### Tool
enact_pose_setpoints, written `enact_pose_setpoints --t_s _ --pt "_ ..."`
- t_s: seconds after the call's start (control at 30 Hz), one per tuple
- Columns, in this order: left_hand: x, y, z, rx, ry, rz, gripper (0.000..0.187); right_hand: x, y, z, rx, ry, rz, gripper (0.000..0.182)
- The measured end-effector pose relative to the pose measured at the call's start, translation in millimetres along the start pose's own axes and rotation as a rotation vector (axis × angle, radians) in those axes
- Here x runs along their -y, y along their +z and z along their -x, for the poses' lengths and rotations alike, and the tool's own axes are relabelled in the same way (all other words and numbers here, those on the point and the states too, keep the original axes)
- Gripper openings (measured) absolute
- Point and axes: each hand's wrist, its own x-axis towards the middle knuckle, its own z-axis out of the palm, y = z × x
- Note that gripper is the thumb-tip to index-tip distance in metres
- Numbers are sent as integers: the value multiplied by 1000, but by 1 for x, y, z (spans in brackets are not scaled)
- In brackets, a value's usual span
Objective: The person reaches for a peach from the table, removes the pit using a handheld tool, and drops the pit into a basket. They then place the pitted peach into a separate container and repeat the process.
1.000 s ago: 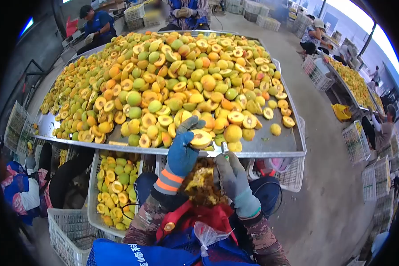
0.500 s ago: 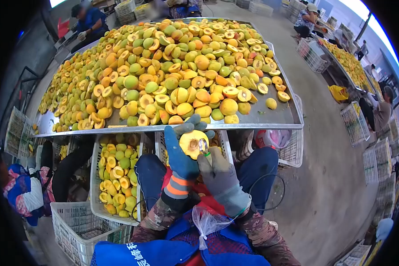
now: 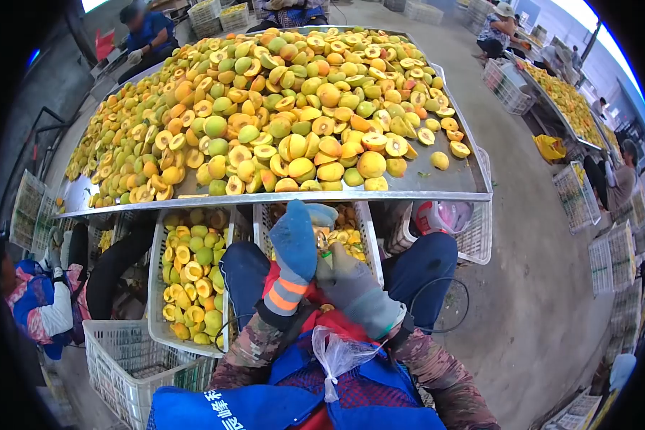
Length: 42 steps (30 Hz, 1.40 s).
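My left hand (image 3: 295, 240), in a blue-grey glove with an orange cuff band, is closed around a halved fruit (image 3: 323, 232), mostly hidden behind the fingers. Against it, my right hand (image 3: 347, 276), in a grey glove, grips a small tool with a green part (image 3: 327, 254); its metal tip is at the fruit. Both hands are above a crate (image 3: 369, 247) of fruit pieces between my knees. Beyond them, many halved yellow-green fruits (image 3: 294, 107) are piled on a metal table (image 3: 294, 195).
A crate (image 3: 153, 287) of halved fruit stands left of my knees, with another crate (image 3: 115, 358) below it. A pink bag (image 3: 444, 216) lies by my right knee, beside a black cable loop (image 3: 467, 304). Co-workers sit left and beyond the table.
My left hand has turned and now covers most of the fruit, whose cut face was showing before. The tool hand has moved slightly down with it. The view has shifted a little.
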Motion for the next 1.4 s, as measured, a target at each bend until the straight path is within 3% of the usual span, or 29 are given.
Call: enact_pose_setpoints --t_s 0.07,0.13,0.17,0.23,0.27,0.33,0.4,0.47,0.53,0.57,0.6,0.67,0.73,0.77,0.8,0.87,0.93,0.97,1.0,1.03,1.07,1.13,1.2,1.23,1.27,1.3,1.33,1.37,1.4 --pt "-3 4 -3 21 -101 65 33 -2 -2 -1 18 -13 -56 22" --pt "-3 6 -1 43 82 26 45 -2 -4 -3 -5 -64 -110 22" --pt "1 9 -1 -3 36 147 42 -6 -5 -8 -5 -69 -110 22" --pt "-1 5 3 9 8 117 41 -13 -2 -5 107 -319 407 23" --pt "-5 3 -3 31 2 90 41 -12 -1 -7 100 -320 405 23" --pt "-14 -6 -16 141 -35 126 43 -6 -1 -5 194 122 -246 21" --pt "-25 -8 -23 247 -65 162 48 -8 -2 -3 221 37 -196 22" --pt "-30 -5 -18 323 -309 -54 46 -16 -5 3 259 -37 -146 23" --pt "-13 -14 -23 414 -341 -14 40 -31 -6 -4 387 -186 -194 23" --pt "-9 -17 -21 488 -316 11 42 7 -37 -18 784 389 -357 23" --pt "-6 -21 -20 560 -295 36 45 6 -37 -17 790 384 -357 23" --pt "-6 -17 -23 470 -266 183 48 1 -33 -18 781 629 -877 20" --pt "-11 -10 -18 95 -456 753 47 -5 -21 -21 838 641 -941 20" --pt "-10 -10 -20 -70 -529 616 49 -1 -14 -23 751 551 -740 22" --pt "-8 -13 -20 -84 -529 614 49 3 -9 -23 661 462 -542 25" --pt "-6 -19 -18 63 -274 -156 54 9 -3 -27 707 464 -510 23" --pt "-1 -34 -21 182 -173 -257 59 11 -1 -35 762 462 -439 20" --pt "13 -39 -23 200 -267 219 60 6 3 -35 766 468 -442 20" --pt "25 -44 -21 204 -355 698 62 -3 8 -34 851 551 -735 18" --pt "24 -44 -24 228 -380 800 61 -7 9 -36 921 622 -1025 16" --pt "28 -44 -28 225 -378 803 61 -9 9 -36 923 623 -1021 16" --pt "39 -52 -32 121 -643 1488 57 -8 6 -34 961 467 -1037 15" --pt "38 -73 -30 -42 -673 1109 48 -17 4 -40 979 405 -1023 15" --pt "28 -89 -27 -200 -472 822 48 -34 4 -43 926 489 -1102 16" --pt "57 -138 -21 -232 -408 919 47 -54 7 -43 870 582 -1183 17" --pt "53 -187 -12 -160 -374 -31 44 -89 22 -39 863 559 -777 21" --pt "50 -225 -7 -69 -600 -583 45 -115 36 -38 827 518 -378 25" --pt "26 -228 -4 85 -549 -1348 44 -113 32 -37 859 66 548 37" --pt "32 -244 -5 102 -269 -1666 44 -157 56 -29 862 245 648 47"
